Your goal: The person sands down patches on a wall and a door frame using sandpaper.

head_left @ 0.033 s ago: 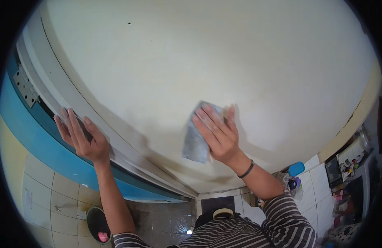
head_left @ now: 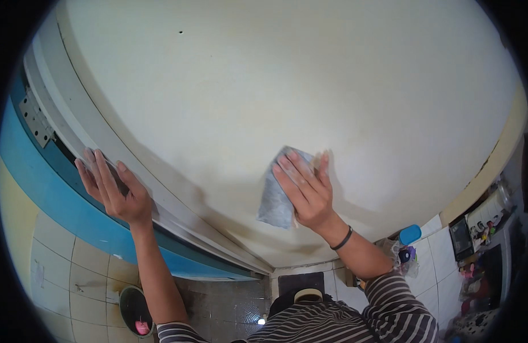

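Note:
My right hand (head_left: 307, 191) presses a grey sheet (head_left: 275, 200), which looks like sandpaper, flat against a broad off-white door panel (head_left: 218, 103). Its fingers lie over the sheet's right part, pointing up, and whitish dust shows on them. A dark band circles that wrist. My left hand (head_left: 118, 188) rests with straight, parted fingers on the pale door edge (head_left: 92, 134), holding nothing. Beside it runs a blue door frame (head_left: 64, 183), with a metal hinge (head_left: 35, 117) above the hand. The palm side of the right hand is hidden.
At lower left a dark bucket (head_left: 129, 300) with a pink item (head_left: 142, 327) stands by a tiled wall (head_left: 55, 248). A blue lid (head_left: 410, 233) and plastic bags (head_left: 409, 266) sit at lower right, near a cluttered shelf (head_left: 507, 243). A dark mat (head_left: 301, 280) lies below the panel.
My right hand and the grey sheet have shifted slightly right and down across the panel. The left hand has stayed in place.

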A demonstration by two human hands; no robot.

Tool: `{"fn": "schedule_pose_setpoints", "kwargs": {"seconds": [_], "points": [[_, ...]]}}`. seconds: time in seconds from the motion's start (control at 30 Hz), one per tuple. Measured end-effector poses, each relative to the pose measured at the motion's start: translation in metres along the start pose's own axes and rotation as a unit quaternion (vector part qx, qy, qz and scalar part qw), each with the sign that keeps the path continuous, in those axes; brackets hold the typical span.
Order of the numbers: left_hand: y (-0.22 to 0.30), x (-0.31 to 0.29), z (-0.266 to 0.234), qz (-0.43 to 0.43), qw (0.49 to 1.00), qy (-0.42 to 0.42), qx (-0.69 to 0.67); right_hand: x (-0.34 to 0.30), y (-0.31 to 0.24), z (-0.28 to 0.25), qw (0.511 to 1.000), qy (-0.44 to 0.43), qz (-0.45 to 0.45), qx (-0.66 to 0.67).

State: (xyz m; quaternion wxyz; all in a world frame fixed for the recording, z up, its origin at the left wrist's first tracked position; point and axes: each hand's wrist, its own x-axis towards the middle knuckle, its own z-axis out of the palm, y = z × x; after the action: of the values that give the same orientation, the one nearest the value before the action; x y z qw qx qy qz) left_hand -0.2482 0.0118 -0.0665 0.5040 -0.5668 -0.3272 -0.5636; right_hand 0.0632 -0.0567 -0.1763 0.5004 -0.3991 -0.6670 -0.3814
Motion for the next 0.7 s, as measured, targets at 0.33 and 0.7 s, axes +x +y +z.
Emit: {"fn": "schedule_pose_setpoints", "kwargs": {"seconds": [0.33, 0.7], "points": [[-0.007, 0.002, -0.008, 0.008, 1.0, -0.014, 0.004, 0.009, -0.008, -0.008, 0.999, -0.011, 0.026, -0.016], [-0.002, 0.0, 0.0, 0.005, 1.0, -0.005, -0.002, -0.007, -0.006, -0.008, 0.998, -0.002, 0.059, -0.011]]}}
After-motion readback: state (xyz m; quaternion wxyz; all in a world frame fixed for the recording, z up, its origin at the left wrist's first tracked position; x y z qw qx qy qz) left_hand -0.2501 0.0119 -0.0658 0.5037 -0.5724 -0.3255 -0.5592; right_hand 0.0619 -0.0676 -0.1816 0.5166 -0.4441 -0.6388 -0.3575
